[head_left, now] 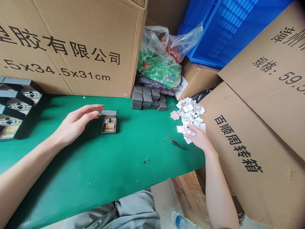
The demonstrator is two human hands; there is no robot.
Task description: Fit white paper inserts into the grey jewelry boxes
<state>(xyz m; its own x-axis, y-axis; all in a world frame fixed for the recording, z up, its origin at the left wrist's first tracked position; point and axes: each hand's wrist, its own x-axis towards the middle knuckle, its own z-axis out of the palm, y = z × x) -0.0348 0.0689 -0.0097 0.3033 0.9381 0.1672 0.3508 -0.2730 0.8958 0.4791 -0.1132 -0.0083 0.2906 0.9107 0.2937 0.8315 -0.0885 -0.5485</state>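
A small grey box (109, 122) stands on the green table with its lid up, showing a black-and-white part and gold pieces inside. Just left of its lid is my left hand (75, 122), fingers stretched out and at most touching the lid's edge. At the right, my right hand (199, 137) reaches into a heap of small white card pieces (190, 109). Its thumb and fingers close around a white card piece (191, 133) at the near end of the heap. Black tweezers (175, 143) lie just left of that hand.
Several closed grey boxes (146, 98) are stacked at the back, with open ones (14, 109) far left. Large cartons (71, 47) border the table. Behind are bags of green pieces (159, 68) and a blue crate (214, 35). A plastic scrap (146, 159) lies near the front.
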